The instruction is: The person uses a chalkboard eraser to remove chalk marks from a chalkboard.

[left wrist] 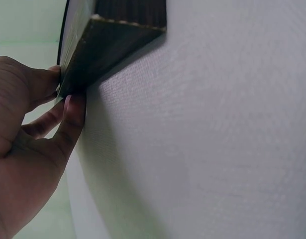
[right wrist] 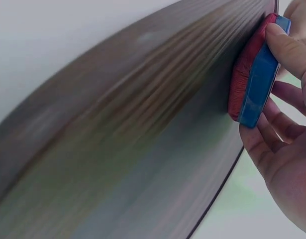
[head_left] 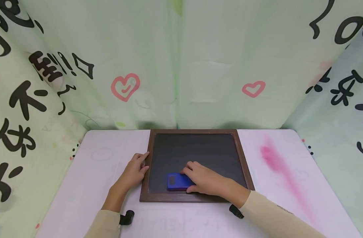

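Observation:
A small chalkboard with a brown wooden frame lies flat on the table. Near its front edge, my right hand grips a blue board eraser with thumb and fingers along its opposite sides. The right wrist view shows the red pad of the eraser facing the board surface. My left hand holds the left side of the frame, a finger on its edge and the thumb against its side. In the left wrist view, fingers touch the frame close to the tabletop.
The table has a pale cover with a pink smear right of the board. Behind and on both sides hangs a light green curtain with black characters and pink hearts. Black straps are on the wrists.

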### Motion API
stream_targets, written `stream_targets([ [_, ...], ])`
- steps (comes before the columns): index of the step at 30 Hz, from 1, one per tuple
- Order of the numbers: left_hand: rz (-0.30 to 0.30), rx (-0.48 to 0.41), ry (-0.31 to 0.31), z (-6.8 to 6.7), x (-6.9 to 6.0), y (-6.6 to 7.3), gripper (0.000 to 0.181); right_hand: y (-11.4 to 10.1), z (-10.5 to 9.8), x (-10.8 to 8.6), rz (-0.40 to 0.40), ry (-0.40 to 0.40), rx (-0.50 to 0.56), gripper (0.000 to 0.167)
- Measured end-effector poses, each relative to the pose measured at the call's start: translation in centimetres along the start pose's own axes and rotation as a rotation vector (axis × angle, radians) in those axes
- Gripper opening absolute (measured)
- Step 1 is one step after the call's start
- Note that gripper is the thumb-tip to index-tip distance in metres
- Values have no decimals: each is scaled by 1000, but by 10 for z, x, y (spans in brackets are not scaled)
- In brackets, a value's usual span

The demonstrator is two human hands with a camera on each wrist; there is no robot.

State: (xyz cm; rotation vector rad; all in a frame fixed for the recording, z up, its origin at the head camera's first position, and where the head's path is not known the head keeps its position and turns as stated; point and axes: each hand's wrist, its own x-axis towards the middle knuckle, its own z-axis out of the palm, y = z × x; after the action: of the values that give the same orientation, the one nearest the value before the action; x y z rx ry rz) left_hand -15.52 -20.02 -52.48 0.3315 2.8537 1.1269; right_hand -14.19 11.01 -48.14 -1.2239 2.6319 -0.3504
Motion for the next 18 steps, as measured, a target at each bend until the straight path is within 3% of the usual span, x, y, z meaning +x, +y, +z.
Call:
stream_targets([
  [18, -21, 8, -18, -1, 0, 2, 58, 53, -12, -74, 114, 102, 56, 56],
])
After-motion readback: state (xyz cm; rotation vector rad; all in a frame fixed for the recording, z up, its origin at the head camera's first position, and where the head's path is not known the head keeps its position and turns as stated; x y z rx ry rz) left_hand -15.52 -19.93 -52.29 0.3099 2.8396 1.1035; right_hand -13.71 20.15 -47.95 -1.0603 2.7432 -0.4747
